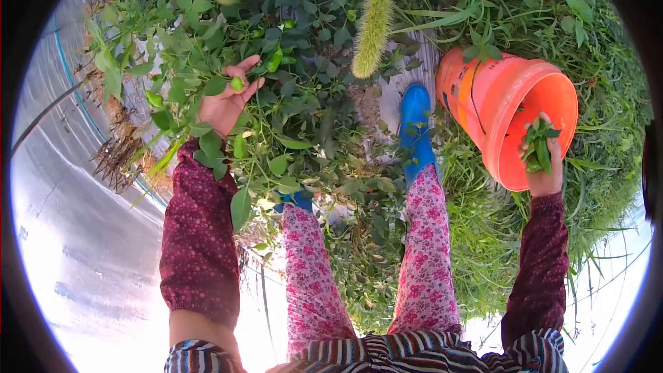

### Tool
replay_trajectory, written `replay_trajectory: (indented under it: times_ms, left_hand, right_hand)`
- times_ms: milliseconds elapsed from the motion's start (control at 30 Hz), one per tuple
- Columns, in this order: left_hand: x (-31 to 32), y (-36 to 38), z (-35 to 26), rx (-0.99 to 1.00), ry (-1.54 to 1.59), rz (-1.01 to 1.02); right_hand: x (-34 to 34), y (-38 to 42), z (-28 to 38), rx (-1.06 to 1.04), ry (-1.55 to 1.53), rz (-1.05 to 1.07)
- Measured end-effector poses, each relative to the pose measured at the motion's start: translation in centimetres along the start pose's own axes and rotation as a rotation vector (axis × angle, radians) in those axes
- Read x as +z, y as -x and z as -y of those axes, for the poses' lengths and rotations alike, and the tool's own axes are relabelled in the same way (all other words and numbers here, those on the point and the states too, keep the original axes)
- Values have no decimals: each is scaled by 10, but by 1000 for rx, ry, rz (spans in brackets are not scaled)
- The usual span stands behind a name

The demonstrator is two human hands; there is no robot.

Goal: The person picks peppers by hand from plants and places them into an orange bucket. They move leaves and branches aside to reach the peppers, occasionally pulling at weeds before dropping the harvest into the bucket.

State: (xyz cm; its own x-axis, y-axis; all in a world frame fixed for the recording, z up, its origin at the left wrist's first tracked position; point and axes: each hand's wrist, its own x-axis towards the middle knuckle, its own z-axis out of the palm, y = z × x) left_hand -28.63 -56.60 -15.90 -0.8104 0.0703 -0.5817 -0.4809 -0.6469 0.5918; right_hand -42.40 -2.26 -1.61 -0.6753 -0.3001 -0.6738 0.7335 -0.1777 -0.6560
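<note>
Among the leafy pepper plants point(290, 48) on the left, my left hand point(224, 107) is reaching with its fingers stretched apart. A small green pepper point(237, 83) shows between those fingers, and a larger green pepper point(275, 60) hangs just beyond the fingertips. Leaves cover part of the wrist. On the right, my right hand point(549, 176) is closed around a bunch of green peppers point(536, 145) with some leafy bits. It is at the mouth of an orange bucket point(469, 90), which lies tilted with its opening toward me.
Tall grass point(601, 83) surrounds the bucket. Bristly seed heads point(373, 34) hang close to the camera in the upper middle. My blue boot point(416, 124) stands between the plants and the bucket. Plastic sheeting point(76, 221) runs along the left side.
</note>
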Motion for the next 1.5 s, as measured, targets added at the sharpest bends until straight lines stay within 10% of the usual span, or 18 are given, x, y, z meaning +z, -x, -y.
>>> replay_trajectory:
  times_ms: [200,300,533,600,667,933,1000,1200,1300,1500]
  left_hand:
    - [-8,5,2,3,47,-91]
    - [-13,3,-2,38,135,-24]
    - [-12,1,0,16,91,-26]
    - [-9,1,2,11,68,-12]
    - [-8,0,3,2,-8,-15]
    - [-2,-2,13,28,5,36]
    - [4,-6,19,16,11,55]
    - [-2,-6,21,43,71,7]
    - [-6,-6,13,83,112,-3]
    - [-15,-14,3,119,184,61]
  right_hand:
    - [-49,-15,-6,-255,743,-611]
    - [-16,-19,-8,-325,589,-765]
    - [182,-79,-92,-141,367,144]
    - [232,-117,-124,-230,877,323]
    - [269,-155,-170,-809,1080,338]
    - [309,-152,-184,-490,1612,229]
    - [308,-140,-180,-45,1388,225]
    - [295,-125,-175,128,903,385]
    - [283,-144,-164,363,66,85]
    - [284,-199,-204,-157,1230,179]
